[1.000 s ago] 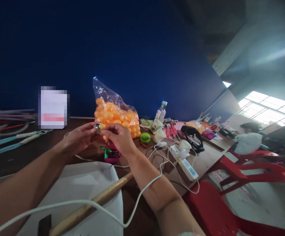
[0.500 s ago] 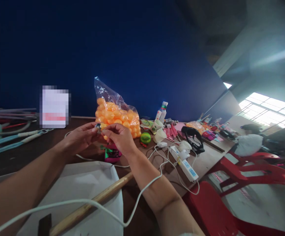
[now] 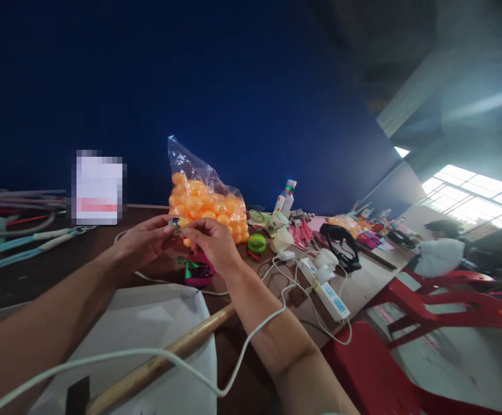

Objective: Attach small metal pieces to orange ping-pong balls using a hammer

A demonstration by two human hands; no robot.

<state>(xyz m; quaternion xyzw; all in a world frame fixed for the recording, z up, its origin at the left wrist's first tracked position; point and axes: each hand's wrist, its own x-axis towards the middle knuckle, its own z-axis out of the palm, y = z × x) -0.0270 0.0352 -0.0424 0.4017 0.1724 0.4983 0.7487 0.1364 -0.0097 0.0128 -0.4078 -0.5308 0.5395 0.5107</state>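
Between my two hands, in front of the bag, is a small shiny metallic piece (image 3: 175, 226), too small to name. My left hand (image 3: 144, 239) pinches it between thumb and fingers. Close against its right side, my right hand (image 3: 213, 243) is closed in a pinch, and whatever its fingertips grip is hidden. Just behind my hands stands a clear plastic bag (image 3: 190, 158) filled with orange balls (image 3: 207, 202). Below my right hand lies a purple and green pouch-like item (image 3: 199, 274), partly covered by the hand.
A white cable (image 3: 121, 353) loops across the front, over a wooden handle (image 3: 159, 363) and a white surface (image 3: 164, 311). To the right are a power strip (image 3: 332, 300), a green round container (image 3: 256, 244), a bottle (image 3: 286, 196) and red chairs (image 3: 372, 363). Blue-handled tools (image 3: 21, 251) lie left.
The view has shifted very slightly. Both hands keep the same pinch at the small metallic piece, with hardly any visible movement.
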